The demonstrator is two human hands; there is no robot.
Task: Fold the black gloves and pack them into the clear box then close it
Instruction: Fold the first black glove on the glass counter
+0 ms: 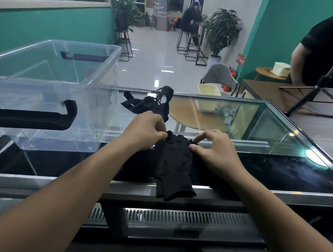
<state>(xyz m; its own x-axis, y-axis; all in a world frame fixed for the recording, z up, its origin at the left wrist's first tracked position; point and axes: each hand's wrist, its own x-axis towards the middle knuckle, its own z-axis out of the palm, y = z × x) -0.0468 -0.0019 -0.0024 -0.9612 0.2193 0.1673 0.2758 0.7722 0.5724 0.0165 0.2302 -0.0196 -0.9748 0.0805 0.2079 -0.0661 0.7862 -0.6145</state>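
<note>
A black glove (175, 163) lies flat on the glass counter top (282, 137), its cuff hanging over the near metal edge. My left hand (148, 130) pinches the glove's far left corner. My right hand (216, 149) pinches its far right corner between thumb and fingers. A second heap of black gloves (149, 103) lies farther back on the glass. The clear box (49, 86) stands open at the left, with black latch handles on its near and far rims.
A camera tripod (324, 80) stands on the dark table at the right, with a person in black behind it. Below the glass there is a round wooden table with a cream tray (208, 98). Stools, plants and people are far down the hall.
</note>
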